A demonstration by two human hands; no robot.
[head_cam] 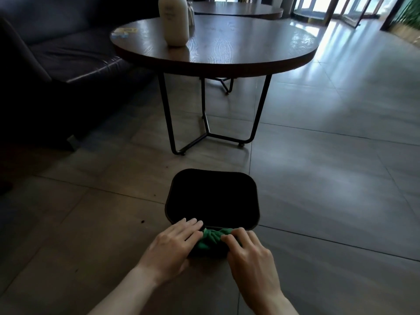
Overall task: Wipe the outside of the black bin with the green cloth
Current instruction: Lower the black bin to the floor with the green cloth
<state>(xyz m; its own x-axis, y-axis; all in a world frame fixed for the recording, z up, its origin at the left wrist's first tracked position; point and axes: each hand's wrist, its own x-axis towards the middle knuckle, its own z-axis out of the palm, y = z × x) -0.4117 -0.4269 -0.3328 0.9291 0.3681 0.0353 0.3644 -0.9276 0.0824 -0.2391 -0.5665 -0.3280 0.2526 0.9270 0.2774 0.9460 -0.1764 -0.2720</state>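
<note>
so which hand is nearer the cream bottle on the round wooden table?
Left. The left hand is below the cream bottle, slightly nearer; the right hand sits further right. Both touch the green cloth.

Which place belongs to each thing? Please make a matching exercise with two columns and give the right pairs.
Things:
1. green cloth
2. white bottle
3. black bin
4. sofa

Places:
A. on the round table
B. on the floor, in front of the table
C. left of the table
D. between the two hands, at the bin's near side

Pairs: 1-D, 2-A, 3-B, 4-C

Dim, wide-angle view — daylight from the far right glares off the floor point(341, 110), left side shadowed.
</note>
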